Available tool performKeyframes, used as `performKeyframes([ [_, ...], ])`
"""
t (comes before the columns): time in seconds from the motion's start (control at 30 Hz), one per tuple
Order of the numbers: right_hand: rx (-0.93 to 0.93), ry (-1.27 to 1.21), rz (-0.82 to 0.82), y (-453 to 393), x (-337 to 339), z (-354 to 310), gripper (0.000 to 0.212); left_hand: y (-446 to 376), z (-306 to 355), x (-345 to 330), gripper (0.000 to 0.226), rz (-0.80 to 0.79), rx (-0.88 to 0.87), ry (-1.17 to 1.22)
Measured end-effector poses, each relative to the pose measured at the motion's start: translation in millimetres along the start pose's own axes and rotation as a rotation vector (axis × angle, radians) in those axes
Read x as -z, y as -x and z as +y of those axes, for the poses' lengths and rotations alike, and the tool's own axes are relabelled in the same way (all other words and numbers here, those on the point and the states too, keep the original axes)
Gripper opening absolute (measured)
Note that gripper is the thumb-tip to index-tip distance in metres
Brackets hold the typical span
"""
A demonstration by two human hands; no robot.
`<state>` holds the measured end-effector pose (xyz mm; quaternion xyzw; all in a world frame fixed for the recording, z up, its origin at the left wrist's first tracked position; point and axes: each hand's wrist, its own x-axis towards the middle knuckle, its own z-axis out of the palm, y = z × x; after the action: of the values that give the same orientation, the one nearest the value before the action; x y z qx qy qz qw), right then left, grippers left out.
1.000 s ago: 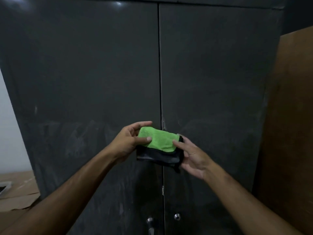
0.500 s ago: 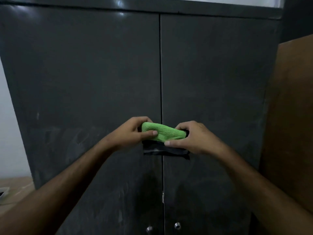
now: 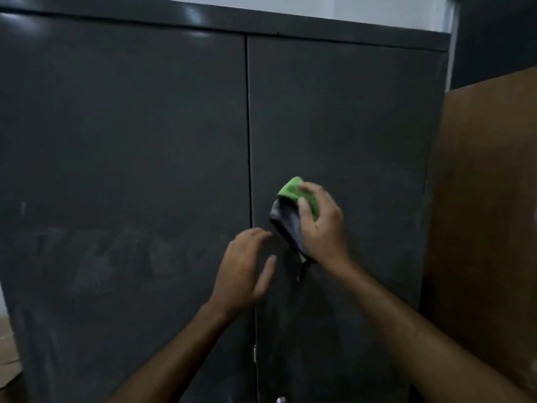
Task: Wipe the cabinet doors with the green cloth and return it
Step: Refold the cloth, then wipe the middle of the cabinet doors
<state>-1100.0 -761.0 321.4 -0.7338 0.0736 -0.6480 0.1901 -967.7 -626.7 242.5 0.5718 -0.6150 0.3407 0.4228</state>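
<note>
A dark grey metal cabinet fills the view, with a left door (image 3: 125,158) and a right door (image 3: 348,126) meeting at a vertical seam. My right hand (image 3: 322,225) grips the folded green cloth (image 3: 292,189), whose grey underside hangs below my fingers, in front of the right door just beside the seam. Whether the cloth touches the door I cannot tell. My left hand (image 3: 247,269) hovers lower left of the cloth, over the seam, with fingers relaxed and holding nothing. Dusty smears show on the lower part of the left door.
A brown board (image 3: 488,213) leans at the right of the cabinet. A small round knob (image 3: 280,399) shows at the bottom near the seam. Cardboard (image 3: 8,359) lies on the floor at the lower left. White wall (image 3: 363,8) appears above the cabinet.
My left hand has let go of the cloth and dropped back. My right hand has taken the cloth alone and moved it up and right, over the right door.
</note>
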Motion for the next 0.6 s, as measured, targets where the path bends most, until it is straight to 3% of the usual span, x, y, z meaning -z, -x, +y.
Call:
performKeyframes([
  [0.07,-0.068,-0.005,0.135,-22,7,15,0.031,12,-8,-23,0.055,-0.147,-0.215,-0.222],
  [0.13,-0.115,-0.019,0.175,-46,18,30,0.048,14,-14,-42,0.065,-0.218,-0.28,-0.352],
  [0.23,-0.063,0.036,0.161,-77,34,54,0.062,5,-31,-61,0.068,-0.195,-0.303,-0.464],
  [0.43,0.178,0.254,0.152,-110,46,93,0.051,8,-66,-82,0.065,-0.125,-0.352,-0.736],
  [0.53,0.155,0.541,0.284,-122,40,98,0.051,8,-68,-82,0.066,-0.1,-0.374,-0.786],
  [0.6,0.108,0.548,0.362,-131,25,89,0.049,8,-68,-80,0.064,-0.089,-0.395,-0.8],
])
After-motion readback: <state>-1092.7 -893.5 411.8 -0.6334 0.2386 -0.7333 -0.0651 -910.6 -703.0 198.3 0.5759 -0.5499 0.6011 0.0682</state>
